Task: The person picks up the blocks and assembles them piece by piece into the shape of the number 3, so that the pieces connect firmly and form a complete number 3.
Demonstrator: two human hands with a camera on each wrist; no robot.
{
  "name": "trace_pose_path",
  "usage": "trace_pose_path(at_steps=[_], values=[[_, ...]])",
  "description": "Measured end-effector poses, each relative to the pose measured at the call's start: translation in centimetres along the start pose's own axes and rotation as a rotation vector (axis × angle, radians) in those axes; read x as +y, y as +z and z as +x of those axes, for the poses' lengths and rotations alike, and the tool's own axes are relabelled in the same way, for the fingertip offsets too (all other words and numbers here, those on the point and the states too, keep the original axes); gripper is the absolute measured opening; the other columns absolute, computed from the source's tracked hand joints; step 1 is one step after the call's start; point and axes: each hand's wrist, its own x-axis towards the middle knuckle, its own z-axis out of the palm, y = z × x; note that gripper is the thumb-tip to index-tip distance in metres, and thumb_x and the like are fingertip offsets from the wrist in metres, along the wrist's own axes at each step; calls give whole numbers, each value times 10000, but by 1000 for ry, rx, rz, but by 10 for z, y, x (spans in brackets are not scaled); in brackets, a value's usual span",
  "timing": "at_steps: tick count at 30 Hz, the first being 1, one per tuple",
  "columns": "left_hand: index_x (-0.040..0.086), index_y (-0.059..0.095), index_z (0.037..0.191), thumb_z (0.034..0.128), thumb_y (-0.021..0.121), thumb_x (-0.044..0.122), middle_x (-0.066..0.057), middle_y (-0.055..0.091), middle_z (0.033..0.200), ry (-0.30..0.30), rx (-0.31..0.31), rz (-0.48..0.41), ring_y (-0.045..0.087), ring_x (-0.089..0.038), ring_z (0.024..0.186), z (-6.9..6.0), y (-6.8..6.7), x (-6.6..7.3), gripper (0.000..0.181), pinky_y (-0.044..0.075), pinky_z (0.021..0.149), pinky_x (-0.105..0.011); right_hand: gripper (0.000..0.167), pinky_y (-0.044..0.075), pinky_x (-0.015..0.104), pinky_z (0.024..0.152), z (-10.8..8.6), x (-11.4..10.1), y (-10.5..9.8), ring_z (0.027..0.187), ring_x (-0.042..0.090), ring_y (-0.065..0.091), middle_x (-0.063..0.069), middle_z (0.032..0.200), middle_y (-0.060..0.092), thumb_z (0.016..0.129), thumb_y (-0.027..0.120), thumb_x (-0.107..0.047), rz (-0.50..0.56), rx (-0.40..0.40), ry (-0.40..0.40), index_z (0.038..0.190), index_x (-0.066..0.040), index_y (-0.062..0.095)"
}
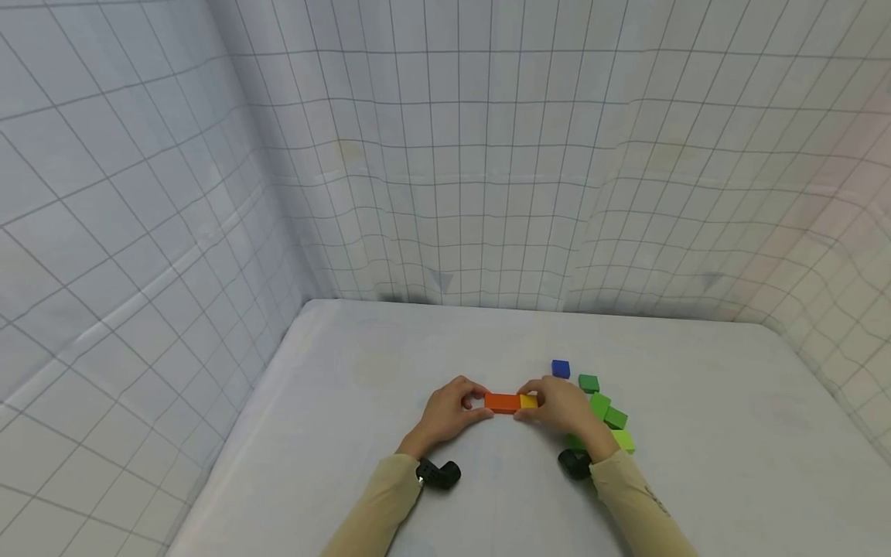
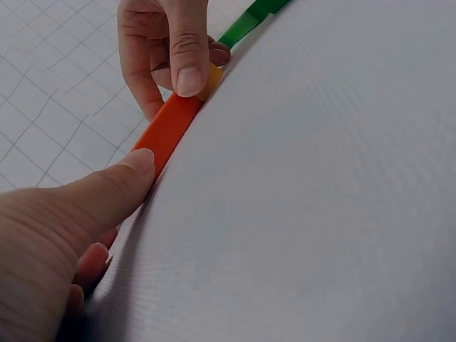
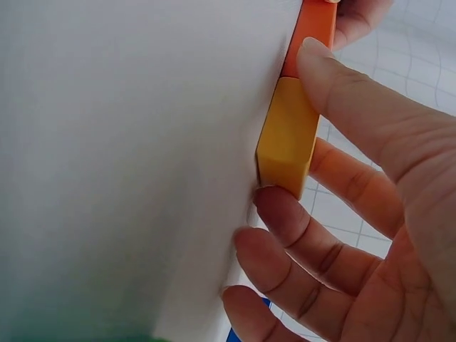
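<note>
On the table, an orange block [image 1: 502,403] lies end to end with a yellow block [image 1: 528,401], forming one straight row. My left hand [image 1: 447,410] pinches the row's left end, its thumb [image 2: 135,167] against the orange side. From the right, my right hand [image 1: 561,404] holds the yellow block. Its thumb [image 3: 317,68] lies across the seam between the two colours, and a fingertip [image 3: 279,206] touches the yellow block's outer end. In the right wrist view, the other fingers are spread beside the row. The far faces of both blocks are partly hidden.
Several green blocks [image 1: 601,404] lie loosely grouped right of the right hand, partly covered by its wrist. A small blue block [image 1: 560,369] sits farther back. White sheets with a grid pattern [image 1: 445,193] stand behind and beside the white table [image 1: 334,480].
</note>
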Motion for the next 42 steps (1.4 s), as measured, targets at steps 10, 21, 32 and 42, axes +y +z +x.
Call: trace_pose_path(at_steps=[10,21,32,42], values=[[161,706,1062,821,739,394,95,523,853,13,14,-15,447,-44,670,-1,0,0,337,380,610,-225,458,421,299,595,-1,8,-3,669,126,476,-47,768,548,727,831,-324,74,-43,5,1108,-115,687],[132,696,1109,820,752,348,77,535,873,26,5,-43,447,-56,686,-1,0,2,365,385,630,-223,422,432,307,589,2,40,-46,691,136,521,-7,819,603,844,729,-316,100,-11,13,1150,-34,662],[123,704,1082,905,651,361,78,539,840,11,39,-103,457,-64,675,-1,3,1,302,393,619,-237,462,468,375,617,20,54,-56,793,239,560,147,958,604,919,626,-279,-70,-62,207,1282,0,561],[134,717,1015,906,656,330,93,543,810,-47,78,-113,459,-68,664,1,3,4,232,387,623,-249,384,443,328,546,23,57,-48,729,222,544,109,876,627,900,654,-265,-108,-54,200,1192,-17,634]])
